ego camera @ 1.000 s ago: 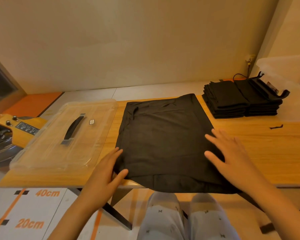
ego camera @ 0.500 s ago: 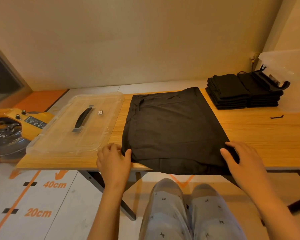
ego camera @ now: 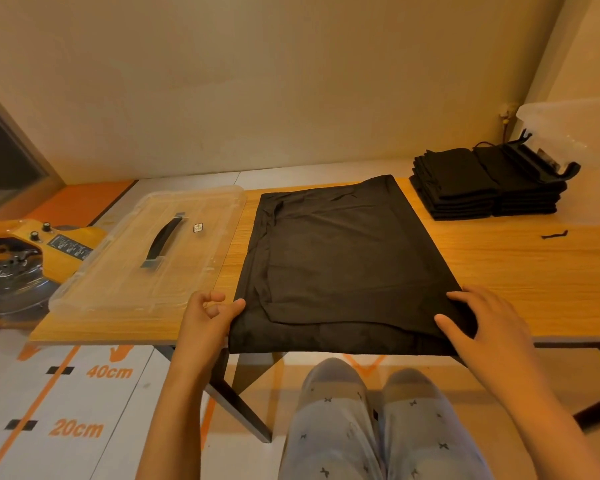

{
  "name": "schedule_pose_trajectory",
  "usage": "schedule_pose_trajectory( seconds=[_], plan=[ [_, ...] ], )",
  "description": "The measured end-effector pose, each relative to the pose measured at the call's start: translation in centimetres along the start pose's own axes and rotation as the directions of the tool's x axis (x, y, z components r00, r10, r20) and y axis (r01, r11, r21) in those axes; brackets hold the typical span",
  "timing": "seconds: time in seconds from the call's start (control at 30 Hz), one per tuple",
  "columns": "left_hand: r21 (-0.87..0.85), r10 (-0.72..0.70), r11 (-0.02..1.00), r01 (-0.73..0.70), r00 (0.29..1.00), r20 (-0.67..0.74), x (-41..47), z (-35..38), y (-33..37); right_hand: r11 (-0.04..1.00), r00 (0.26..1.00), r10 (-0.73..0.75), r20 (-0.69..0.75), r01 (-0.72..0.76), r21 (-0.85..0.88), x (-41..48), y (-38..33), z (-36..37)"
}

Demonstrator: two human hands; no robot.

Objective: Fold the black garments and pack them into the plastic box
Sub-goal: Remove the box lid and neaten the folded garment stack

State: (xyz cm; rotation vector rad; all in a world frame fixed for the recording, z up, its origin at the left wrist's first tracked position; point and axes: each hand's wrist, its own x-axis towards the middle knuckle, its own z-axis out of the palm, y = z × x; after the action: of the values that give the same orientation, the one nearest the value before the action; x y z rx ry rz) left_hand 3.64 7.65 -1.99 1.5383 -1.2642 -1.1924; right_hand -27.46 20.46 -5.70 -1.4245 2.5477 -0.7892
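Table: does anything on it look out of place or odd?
A small black strip lies loose on the table, apart from the folded stacks. The garment being folded hangs over the table's front edge.

The black garment (ego camera: 343,265) lies flat mid-counter (ego camera: 534,271), folded to a broad rectangle, its near edge hanging just over the counter's edge. My left hand (ego camera: 205,317) pinches its near left corner and my right hand (ego camera: 482,323) rests on its near right corner. At the far right, two stacks of folded black garments (ego camera: 465,185) sit touching. The clear plastic box (ego camera: 575,126) stands just behind them, and its lid (ego camera: 146,254) lies left of the garment
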Motion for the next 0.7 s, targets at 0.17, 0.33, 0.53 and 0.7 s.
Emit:
schedule_pose_trajectory(
  seconds=[0.17, 0.33, 0.53, 0.7],
  plan=[
    [0.134, 0.135, 0.984, -0.117, 0.982, -0.129, -1.2, -1.1, -1.4, 0.982, 0.992, -0.108, -0.063, 0.116, 0.147, -0.6, -0.1, -0.8],
    [0.601, 0.575, 0.521, -0.606, 0.77, 0.278, -2.6, -0.3, -4.0, 0.871, 0.884, -0.462, 0.068, 0.467, -0.152, -1.4, 0.8, -0.3],
    [0.665, 0.621, 0.137, -0.734, 0.586, 0.52, -0.2, 1.5, -6.9, 0.817, 0.86, -0.503, 0.082, 0.504, -0.278, -0.7, 1.6, 1.2],
    [0.642, 0.679, 0.072, -0.763, 0.509, 0.529, 0.4, 1.0, -7.6, 0.757, 0.774, -0.633, -0.018, 0.614, -0.223, -1.1, 3.3, 1.3]
  ],
)
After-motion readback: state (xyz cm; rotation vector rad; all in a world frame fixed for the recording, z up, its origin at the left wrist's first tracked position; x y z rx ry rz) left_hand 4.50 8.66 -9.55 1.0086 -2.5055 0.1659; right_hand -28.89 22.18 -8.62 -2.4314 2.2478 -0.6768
